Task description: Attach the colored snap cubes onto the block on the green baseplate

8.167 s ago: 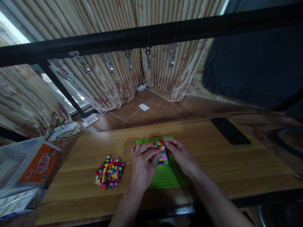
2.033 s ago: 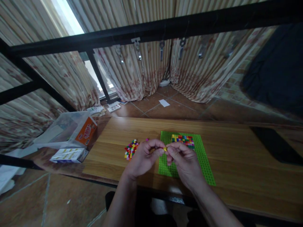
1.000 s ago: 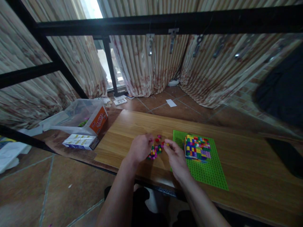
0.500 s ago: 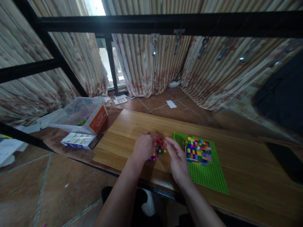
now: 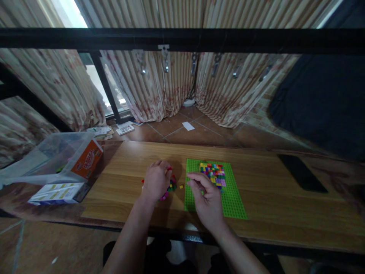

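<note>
My left hand [image 5: 156, 179] is closed, its fingers curled down over a loose pile of small toy bricks [image 5: 172, 186]. A red toy brick [image 5: 169, 168] shows at its fingertips, and part of the pile is hidden beneath the hand. My right hand [image 5: 207, 198] hovers over the left side of a green studded baseplate [image 5: 235, 201], thumb and forefinger pinched together. Whatever is in that pinch is too small to make out. Behind it, a block of multicoloured bricks [image 5: 213, 173] stands on the baseplate, partly covered by the hand. One yellow brick [image 5: 181, 187] lies alone between my hands.
Left of the wooden tabletop [image 5: 114, 182] are a clear plastic bin [image 5: 57, 152] with an orange label and a flat white-and-purple box [image 5: 58, 193]. A black phone-like slab [image 5: 302, 173] lies at the right. A dark metal bar [image 5: 182, 39] with hanging clips crosses above.
My head view has turned right, so the scene sits further left. My right hand has moved from beside the pile to over the baseplate's edge. The left hand stays at the pile.
</note>
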Tool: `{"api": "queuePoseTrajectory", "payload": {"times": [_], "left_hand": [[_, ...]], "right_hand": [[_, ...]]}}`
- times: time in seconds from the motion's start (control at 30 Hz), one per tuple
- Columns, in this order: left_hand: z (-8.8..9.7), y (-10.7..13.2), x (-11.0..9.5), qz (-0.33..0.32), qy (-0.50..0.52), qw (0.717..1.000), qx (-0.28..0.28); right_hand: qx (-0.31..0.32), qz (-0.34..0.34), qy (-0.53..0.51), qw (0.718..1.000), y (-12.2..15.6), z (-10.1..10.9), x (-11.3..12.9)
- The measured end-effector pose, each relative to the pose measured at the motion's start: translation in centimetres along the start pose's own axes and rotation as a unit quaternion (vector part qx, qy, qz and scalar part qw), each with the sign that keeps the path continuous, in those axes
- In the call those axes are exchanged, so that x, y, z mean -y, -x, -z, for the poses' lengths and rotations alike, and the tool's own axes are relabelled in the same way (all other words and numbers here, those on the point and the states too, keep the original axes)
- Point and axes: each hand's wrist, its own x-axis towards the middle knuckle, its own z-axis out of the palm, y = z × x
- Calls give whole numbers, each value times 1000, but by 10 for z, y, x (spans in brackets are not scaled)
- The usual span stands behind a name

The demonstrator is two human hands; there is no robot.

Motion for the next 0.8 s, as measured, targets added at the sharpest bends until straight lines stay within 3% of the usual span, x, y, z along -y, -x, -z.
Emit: {"api": "queuePoseTrajectory", "payload": {"times": [0.07,0.2,0.37,0.47,0.67,0.8], "left_hand": [[5,4,-8,-6,108,994,-18],[-3,14,-38,-50,278,959,8],[-26,14,-74,-90,358,928,53],[-31,11,-85,-95,364,923,74],[-31,7,-95,-88,408,902,112],[-35,5,-101,-82,424,894,118]], "right_hand": [[-20,20,25,999,-2,14,5],[-99,3,45,994,-9,45,5],[-158,-46,20,986,-18,79,-13],[-123,-33,56,990,-20,95,-19],[39,0,105,994,-18,107,-19],[67,-7,113,991,-17,106,-18]]}}
